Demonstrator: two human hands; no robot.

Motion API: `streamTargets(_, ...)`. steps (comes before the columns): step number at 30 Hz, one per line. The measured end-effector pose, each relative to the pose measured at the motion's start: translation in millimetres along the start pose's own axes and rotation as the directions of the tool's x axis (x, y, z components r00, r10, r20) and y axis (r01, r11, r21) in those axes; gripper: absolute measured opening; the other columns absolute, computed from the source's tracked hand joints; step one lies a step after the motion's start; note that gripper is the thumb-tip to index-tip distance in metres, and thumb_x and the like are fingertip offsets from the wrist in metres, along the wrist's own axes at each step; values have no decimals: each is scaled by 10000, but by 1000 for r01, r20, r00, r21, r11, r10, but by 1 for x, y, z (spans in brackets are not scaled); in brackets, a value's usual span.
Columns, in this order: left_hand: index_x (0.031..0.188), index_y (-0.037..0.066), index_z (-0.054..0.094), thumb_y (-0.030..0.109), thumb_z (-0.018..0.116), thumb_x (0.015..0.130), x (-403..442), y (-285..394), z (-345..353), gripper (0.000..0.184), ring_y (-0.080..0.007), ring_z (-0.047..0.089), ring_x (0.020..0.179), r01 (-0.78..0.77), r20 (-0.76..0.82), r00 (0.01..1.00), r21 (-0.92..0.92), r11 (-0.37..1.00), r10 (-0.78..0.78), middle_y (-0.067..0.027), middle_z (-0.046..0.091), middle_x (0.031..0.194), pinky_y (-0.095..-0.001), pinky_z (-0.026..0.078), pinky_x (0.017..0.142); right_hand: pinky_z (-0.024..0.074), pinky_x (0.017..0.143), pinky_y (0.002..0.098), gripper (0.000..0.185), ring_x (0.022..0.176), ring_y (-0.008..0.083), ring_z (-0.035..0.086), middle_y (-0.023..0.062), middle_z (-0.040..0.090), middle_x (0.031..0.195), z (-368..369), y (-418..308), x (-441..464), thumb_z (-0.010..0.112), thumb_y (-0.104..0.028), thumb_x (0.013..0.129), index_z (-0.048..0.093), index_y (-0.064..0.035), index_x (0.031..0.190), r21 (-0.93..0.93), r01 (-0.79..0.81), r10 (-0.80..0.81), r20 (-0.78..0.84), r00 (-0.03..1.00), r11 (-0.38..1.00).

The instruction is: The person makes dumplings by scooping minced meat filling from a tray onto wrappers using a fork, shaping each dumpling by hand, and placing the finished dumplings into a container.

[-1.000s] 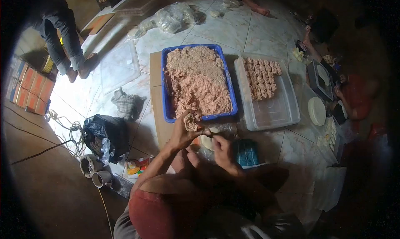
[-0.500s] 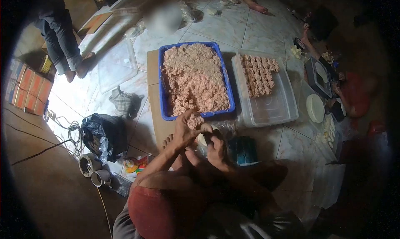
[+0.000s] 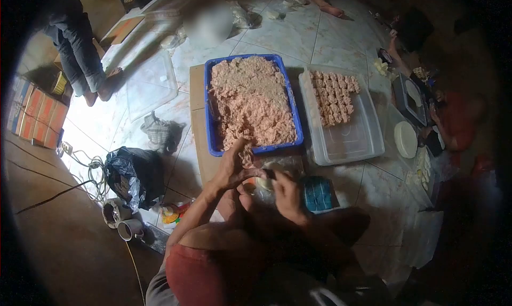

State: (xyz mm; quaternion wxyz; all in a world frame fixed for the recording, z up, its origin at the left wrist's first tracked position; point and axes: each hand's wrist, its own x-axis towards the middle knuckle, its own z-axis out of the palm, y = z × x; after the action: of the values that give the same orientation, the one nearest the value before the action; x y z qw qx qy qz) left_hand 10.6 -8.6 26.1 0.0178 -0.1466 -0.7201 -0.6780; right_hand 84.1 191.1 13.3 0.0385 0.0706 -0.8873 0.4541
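A blue tray (image 3: 208, 111) full of pink minced filling (image 3: 256, 100) lies in front of me. Just below its near edge, my left hand (image 3: 232, 167) is wrapped round a lump of filling (image 3: 247, 157). My right hand (image 3: 287, 191) is closed close to the left fingertips, around something dark and small that I cannot make out. Under the hands is a stack of pale round wrappers (image 3: 264, 183), partly hidden. A clear plastic container (image 3: 346, 146) at the right holds rows of filled pieces (image 3: 333, 98). Beside my right hand lies a teal cloth-like bundle (image 3: 318, 194).
At the left are a black plastic bag (image 3: 133, 175), a mug (image 3: 129, 229), cables and a grey cloth (image 3: 158, 131). A person's legs (image 3: 80, 55) stand at the upper left. Other people's hands and containers are at the right. Plastic bags lie at the back.
Both hands have shifted slightly down and the right hand has moved a little to the right, away from the left hand's filling. The teal bundle shows more fully.
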Motion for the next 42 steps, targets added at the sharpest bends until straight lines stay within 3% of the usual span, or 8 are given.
streamTargets(7,915,21,668,240,869,720,4,-11,-5,356,-308,631,674,-44,184,982,439,898,-42,-143,634,756,-385,497,639,493,779,375,137,872,263,654,160,657,929,-37,-47,16,541,-45,971,592,12,1085,-7,-19,19,153,988,1000)
streamTargets(12,967,8,699,179,822,726,5,4,-9,320,-346,656,712,163,175,951,415,895,-255,-160,681,809,-398,514,656,492,755,374,114,867,357,653,196,651,935,-32,-52,15,560,-59,958,613,6,1035,131,45,-41,-28,999,990)
streamTargets(15,1011,-24,673,209,834,743,4,-27,-5,391,-304,660,724,-188,229,968,389,902,103,-172,666,815,-390,510,670,494,750,359,115,842,257,653,161,653,903,-30,-35,19,562,-70,964,616,5,1032,-106,129,-121,82,989,986)
streamTargets(23,972,-28,659,240,850,729,0,-25,-8,409,-244,666,757,-2,204,975,413,911,-90,-194,638,774,-396,511,699,473,732,327,133,809,162,589,116,645,909,-36,-46,22,538,-99,992,606,9,1026,83,-42,28,163,986,996)
streamTargets(28,1003,-46,655,243,883,730,6,13,-9,459,-197,631,754,3,166,986,24,1000,-7,-105,661,771,-377,515,712,480,747,368,143,816,241,609,164,614,898,-41,-45,18,520,-126,1015,565,7,1041,197,-47,59,-53,997,979)
streamTargets(34,1061,-66,654,223,861,739,10,-3,-9,480,-256,654,742,26,210,972,338,941,-102,-184,695,855,-371,520,719,476,832,332,95,910,184,595,104,650,969,-28,-38,19,570,-81,970,594,-2,1019,170,-109,81,165,983,979)
streamTargets(37,1100,-74,635,225,856,747,1,3,-8,514,-263,666,755,162,167,960,331,930,-226,-196,698,873,-367,526,723,489,740,372,113,819,235,633,148,625,869,-33,-40,18,550,-108,997,584,0,1010,240,20,0,-84,996,971)
streamTargets(42,1155,-36,620,253,896,723,2,-10,-4,589,-191,605,710,-7,179,984,159,987,-22,-148,666,895,-334,511,684,478,764,361,98,857,212,614,130,625,912,-24,-30,17,555,-97,989,572,-3,1011,162,1,-4,18,1000,987)
